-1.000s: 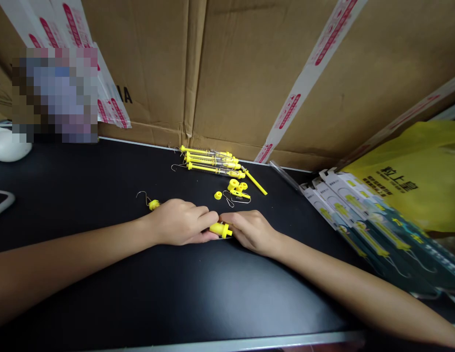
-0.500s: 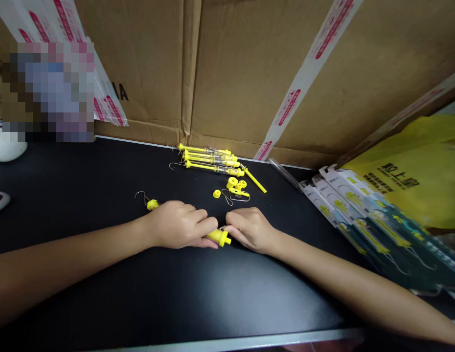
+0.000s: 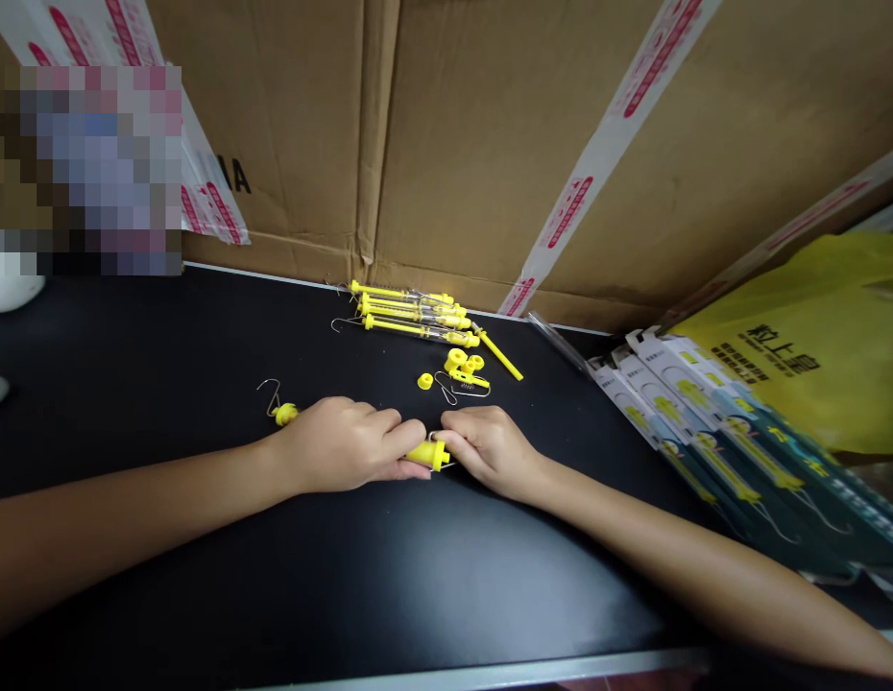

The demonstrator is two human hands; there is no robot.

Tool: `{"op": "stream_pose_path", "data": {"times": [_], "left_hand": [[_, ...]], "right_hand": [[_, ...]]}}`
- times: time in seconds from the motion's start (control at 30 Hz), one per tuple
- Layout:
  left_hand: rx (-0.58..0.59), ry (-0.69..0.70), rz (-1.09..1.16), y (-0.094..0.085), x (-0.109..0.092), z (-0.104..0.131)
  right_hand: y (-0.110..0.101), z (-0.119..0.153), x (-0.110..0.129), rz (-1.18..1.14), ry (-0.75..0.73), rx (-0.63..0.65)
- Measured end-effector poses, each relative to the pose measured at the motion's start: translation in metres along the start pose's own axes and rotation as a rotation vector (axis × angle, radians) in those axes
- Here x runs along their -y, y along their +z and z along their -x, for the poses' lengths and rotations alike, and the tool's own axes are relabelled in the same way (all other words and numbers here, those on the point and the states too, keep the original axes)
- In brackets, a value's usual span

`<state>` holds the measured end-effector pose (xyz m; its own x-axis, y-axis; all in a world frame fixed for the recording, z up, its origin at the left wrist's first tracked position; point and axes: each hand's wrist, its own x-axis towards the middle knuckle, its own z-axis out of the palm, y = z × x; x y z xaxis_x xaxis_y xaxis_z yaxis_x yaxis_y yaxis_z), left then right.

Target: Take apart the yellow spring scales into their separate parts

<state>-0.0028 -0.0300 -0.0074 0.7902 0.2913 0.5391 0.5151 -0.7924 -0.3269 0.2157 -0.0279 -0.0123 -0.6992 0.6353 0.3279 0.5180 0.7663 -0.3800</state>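
Observation:
My left hand [image 3: 352, 440] is wrapped round a yellow tube tool [image 3: 426, 455] that lies crosswise above the black table [image 3: 418, 576]. The tool's hooked wire end [image 3: 274, 395] sticks out to the left of the fist, its yellow cap to the right. My right hand [image 3: 490, 446] is closed in a pinch at that cap, on a thin metal wire [image 3: 447, 464], mostly hidden by the fingers. Beyond the hands lie loose yellow rings [image 3: 457, 360], a bent wire piece [image 3: 445, 388] and a small yellow cap [image 3: 424, 382].
Several yellow tube tools [image 3: 418, 321] lie near the back edge beside a yellow rod [image 3: 502, 355]. Large cardboard boxes [image 3: 475, 144] stand behind. At right are packaged tools [image 3: 706, 432] and a yellow bag [image 3: 799, 355]. A white object [image 3: 11, 293] sits at far left.
The held tool has turned slightly, its capped end now a little higher and its hook further left. A wire now shows below the cap. Both hands keep their grip.

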Motion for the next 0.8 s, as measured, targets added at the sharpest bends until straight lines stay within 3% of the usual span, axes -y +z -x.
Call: {"op": "stream_pose_path", "data": {"times": [0.47,0.8], "left_hand": [[0.083,-0.042,0.039,-0.0004,-0.0016,0.001],[0.034,-0.041,0.015,0.0008,0.001,0.0019]], "right_hand": [[0.0011,-0.0009,0.0022,-0.037,0.125,0.045],[0.0011,-0.0024,0.0057,-0.084,0.187,0.054]]}}
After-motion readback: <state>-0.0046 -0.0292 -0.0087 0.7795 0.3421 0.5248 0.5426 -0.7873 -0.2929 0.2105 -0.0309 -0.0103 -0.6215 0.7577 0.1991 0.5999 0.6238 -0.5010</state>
